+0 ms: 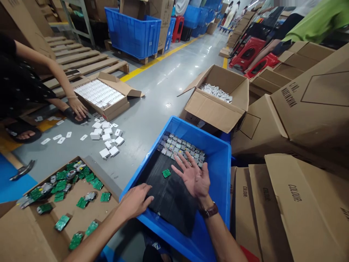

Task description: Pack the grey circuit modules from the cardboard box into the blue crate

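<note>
My left hand (135, 201) rests on the near-left rim of a blue plastic bin (218, 156), fingers curled loosely down, holding nothing. My right hand (192, 175) hovers palm-up inside the bin with fingers spread, empty. Just left of its fingertips a single green circuit board (166, 173) lies on a black tray (169, 196) that lines the bin's bottom. Several grey and green parts (181, 147) sit in rows at the tray's far end.
A flat carton (81, 214) at lower left holds scattered green boards. Another person's hand (77, 108) reaches beside a carton of white parts (99, 94); white adapters (107, 140) lie on the floor. An open carton (215, 105) stands behind the bin. Stacked cartons (300, 189) stand at right.
</note>
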{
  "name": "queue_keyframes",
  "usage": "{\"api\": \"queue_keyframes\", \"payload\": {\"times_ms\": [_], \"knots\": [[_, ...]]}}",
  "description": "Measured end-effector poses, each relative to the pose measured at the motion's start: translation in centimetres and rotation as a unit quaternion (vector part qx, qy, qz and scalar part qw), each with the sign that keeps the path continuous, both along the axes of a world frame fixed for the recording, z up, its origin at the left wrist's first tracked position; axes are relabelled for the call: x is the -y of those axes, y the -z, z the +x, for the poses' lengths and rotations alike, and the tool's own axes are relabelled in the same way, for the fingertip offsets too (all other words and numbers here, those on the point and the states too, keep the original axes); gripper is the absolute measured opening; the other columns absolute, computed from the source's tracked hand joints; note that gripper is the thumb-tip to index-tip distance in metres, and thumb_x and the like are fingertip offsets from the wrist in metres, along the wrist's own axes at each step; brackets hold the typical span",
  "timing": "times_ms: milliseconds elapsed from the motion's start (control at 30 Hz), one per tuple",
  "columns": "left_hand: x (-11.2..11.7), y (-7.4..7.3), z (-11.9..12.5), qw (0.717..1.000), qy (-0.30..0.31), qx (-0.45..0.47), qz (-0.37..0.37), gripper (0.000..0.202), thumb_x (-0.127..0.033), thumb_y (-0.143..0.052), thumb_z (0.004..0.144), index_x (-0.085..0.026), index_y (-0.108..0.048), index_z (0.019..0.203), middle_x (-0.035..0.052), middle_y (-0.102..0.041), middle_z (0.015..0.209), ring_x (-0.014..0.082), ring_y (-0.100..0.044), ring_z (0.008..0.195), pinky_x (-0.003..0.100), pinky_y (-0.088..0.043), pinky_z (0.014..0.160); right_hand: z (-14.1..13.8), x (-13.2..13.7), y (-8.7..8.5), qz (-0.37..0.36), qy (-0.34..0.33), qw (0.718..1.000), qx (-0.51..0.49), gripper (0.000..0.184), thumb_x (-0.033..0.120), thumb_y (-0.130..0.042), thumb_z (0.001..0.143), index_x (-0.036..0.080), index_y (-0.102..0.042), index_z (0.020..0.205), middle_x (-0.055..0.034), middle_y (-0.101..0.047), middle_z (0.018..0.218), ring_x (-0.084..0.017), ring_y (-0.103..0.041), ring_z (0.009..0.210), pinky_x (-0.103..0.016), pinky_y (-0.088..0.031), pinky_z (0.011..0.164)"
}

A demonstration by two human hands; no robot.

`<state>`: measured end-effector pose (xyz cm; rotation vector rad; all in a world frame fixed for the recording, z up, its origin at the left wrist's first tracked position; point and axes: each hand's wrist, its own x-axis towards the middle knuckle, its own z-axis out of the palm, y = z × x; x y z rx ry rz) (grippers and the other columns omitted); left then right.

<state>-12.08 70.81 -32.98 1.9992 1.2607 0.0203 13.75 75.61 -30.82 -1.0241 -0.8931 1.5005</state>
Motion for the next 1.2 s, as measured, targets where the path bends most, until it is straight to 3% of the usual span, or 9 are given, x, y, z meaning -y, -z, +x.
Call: {"api": "queue_keyframes", "payload": {"times_ms": [100, 233, 400, 767, 867, 933, 1067, 1200], "knots": [[0.0, -0.2, 0.0, 1.000, 0.002, -0.002, 0.001, 0.043, -0.043, -0.046, 0.099, -0.019, -0.061, 0.131, 0.0136, -0.066, 0.129, 0.0310, -0.063, 0.118, 0.039, -0.051, 0.097, -1.4, 1.1, -4.1, 0.032, -0.033, 0.999, -0.013, 0.084, 0.084, -0.020, 0.088, 0.034, -0.038, 0.153, -0.0100, -0.037, 0.162, -0.033, -0.039, 0.146, -0.062, -0.043, 0.107], [0.0, -0.4, 0.0, 1.000, 0.005, -0.002, -0.001, 0.043, -0.042, -0.045, 0.100, -0.018, -0.061, 0.132, 0.0143, -0.065, 0.129, 0.0320, -0.063, 0.119, 0.041, -0.052, 0.097, -2.3, 1.8, -6.4, 0.054, -0.045, 0.997, -0.012, 0.082, 0.084, -0.031, 0.087, 0.036, -0.040, 0.152, -0.0074, -0.037, 0.162, -0.035, -0.036, 0.147, -0.064, -0.040, 0.108], [0.0, -0.3, 0.0, 1.000, -0.001, 0.003, -0.003, 0.043, -0.043, -0.046, 0.100, -0.020, -0.060, 0.132, 0.0134, -0.065, 0.130, 0.0307, -0.062, 0.120, 0.039, -0.052, 0.097, -2.7, 1.9, -7.1, 0.058, -0.052, 0.997, -0.007, 0.077, 0.078, -0.039, 0.087, 0.039, -0.040, 0.152, -0.0040, -0.038, 0.161, -0.035, -0.035, 0.148, -0.064, -0.039, 0.110], [0.0, 0.0, 0.0, 1.000, 0.004, 0.009, -0.001, 0.042, -0.041, -0.047, 0.099, -0.019, -0.060, 0.132, 0.0126, -0.066, 0.130, 0.0301, -0.062, 0.121, 0.039, -0.049, 0.101, -2.5, 2.1, -7.6, 0.081, -0.062, 0.994, -0.030, 0.064, 0.069, -0.038, 0.091, 0.043, -0.044, 0.149, -0.0003, -0.040, 0.160, -0.036, -0.037, 0.146, -0.068, -0.038, 0.108], [0.0, -0.2, 0.0, 1.000, 0.007, -0.001, -0.001, 0.043, -0.042, -0.047, 0.099, -0.018, -0.060, 0.133, 0.0130, -0.065, 0.131, 0.0314, -0.063, 0.120, 0.040, -0.051, 0.098, -2.0, 1.2, -5.3, 0.091, -0.028, 0.995, 0.030, 0.051, 0.059, -0.044, 0.094, 0.036, -0.058, 0.138, -0.0049, -0.054, 0.149, -0.034, -0.050, 0.137, -0.062, -0.046, 0.104], [0.0, -0.3, 0.1, 1.000, 0.007, -0.007, 0.002, 0.043, -0.042, -0.046, 0.099, -0.018, -0.060, 0.133, 0.0134, -0.065, 0.132, 0.0322, -0.063, 0.119, 0.041, -0.052, 0.097, -1.4, 0.5, -2.2, 0.095, 0.003, 0.982, 0.163, 0.041, 0.049, -0.051, 0.095, 0.029, -0.067, 0.127, -0.0088, -0.065, 0.134, -0.031, -0.060, 0.124, -0.057, -0.048, 0.104], [0.1, -0.3, 0.1, 1.000, 0.003, -0.002, 0.008, 0.042, -0.041, -0.046, 0.100, -0.019, -0.060, 0.132, 0.0137, -0.065, 0.130, 0.0323, -0.063, 0.119, 0.041, -0.052, 0.097, -0.6, 0.2, 5.3, 0.085, -0.027, 0.877, 0.473, 0.042, 0.042, -0.062, 0.088, 0.021, -0.067, 0.124, -0.0138, -0.066, 0.123, -0.030, -0.061, 0.116, -0.052, -0.045, 0.109], [0.1, 0.1, 0.0, 1.000, 0.004, 0.006, 0.013, 0.041, -0.041, -0.046, 0.100, -0.018, -0.061, 0.131, 0.0136, -0.066, 0.129, 0.0321, -0.063, 0.119, 0.040, -0.052, 0.097, -1.1, 1.0, 10.6, 0.059, -0.059, 0.791, 0.607, 0.056, 0.040, -0.070, 0.082, 0.016, -0.061, 0.131, -0.0175, -0.059, 0.126, -0.034, -0.056, 0.120, -0.050, -0.049, 0.104]]}}
